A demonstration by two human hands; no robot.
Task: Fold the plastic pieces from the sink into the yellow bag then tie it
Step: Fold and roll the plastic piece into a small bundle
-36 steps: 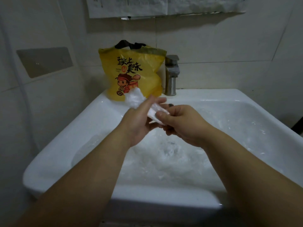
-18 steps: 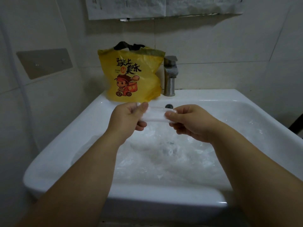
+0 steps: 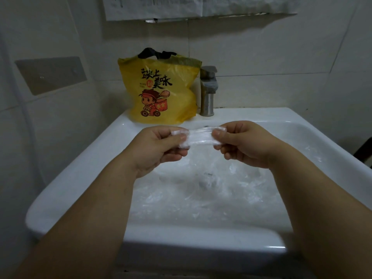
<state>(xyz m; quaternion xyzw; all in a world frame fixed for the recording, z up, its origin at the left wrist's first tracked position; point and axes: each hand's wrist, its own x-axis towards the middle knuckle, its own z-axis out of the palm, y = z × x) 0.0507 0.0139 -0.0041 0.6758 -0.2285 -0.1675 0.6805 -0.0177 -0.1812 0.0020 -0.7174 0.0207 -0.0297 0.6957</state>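
A narrow folded strip of clear plastic (image 3: 198, 137) is stretched level between my two hands above the white sink (image 3: 80, 174). My left hand (image 3: 159, 147) pinches its left end and my right hand (image 3: 244, 144) pinches its right end. Several more crumpled clear plastic pieces (image 3: 201, 190) lie in the basin below. The yellow bag (image 3: 161, 89), printed with black characters and a cartoon figure, stands upright on the sink's back ledge with its mouth open and black handles on top.
A steel faucet (image 3: 208, 91) stands just right of the bag. Tiled walls close in on the left and behind. A grey plate (image 3: 50, 74) is fixed to the left wall, and papers (image 3: 201, 6) hang above.
My hands have drawn apart, from overlapping on a bunched piece to holding it pulled out as a flat strip between them.
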